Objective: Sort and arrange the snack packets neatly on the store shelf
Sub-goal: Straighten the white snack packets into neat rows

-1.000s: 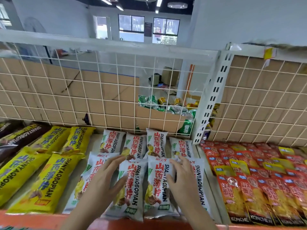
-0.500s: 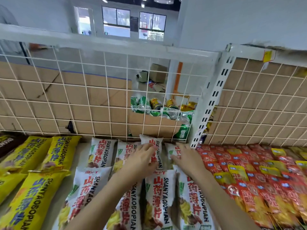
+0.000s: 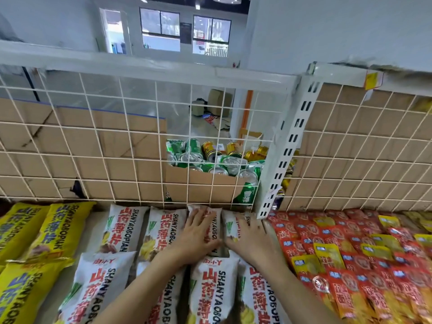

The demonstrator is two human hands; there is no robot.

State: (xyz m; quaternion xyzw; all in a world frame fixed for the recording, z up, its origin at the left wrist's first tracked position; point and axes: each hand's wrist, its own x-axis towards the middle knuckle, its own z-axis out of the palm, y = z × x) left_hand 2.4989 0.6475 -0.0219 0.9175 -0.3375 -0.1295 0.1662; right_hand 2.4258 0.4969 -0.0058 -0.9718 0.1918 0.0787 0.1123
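Cardboard box (image 3: 187,183) behind the wire grid (image 3: 156,106) holds green and gold cans (image 3: 194,148); before the grid, left hand (image 3: 198,232) and right hand (image 3: 251,237) press white snack packets (image 3: 124,228), fingers apparently straight.

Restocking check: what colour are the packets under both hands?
The snack packets are white with red lettering; head view.

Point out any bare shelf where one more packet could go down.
One bare strip of shelf runs front to back between the yellow packets and the white packets. Elsewhere is crowded: white packets lie edge to edge under the left hand and right hand, red packets overlap beyond them.
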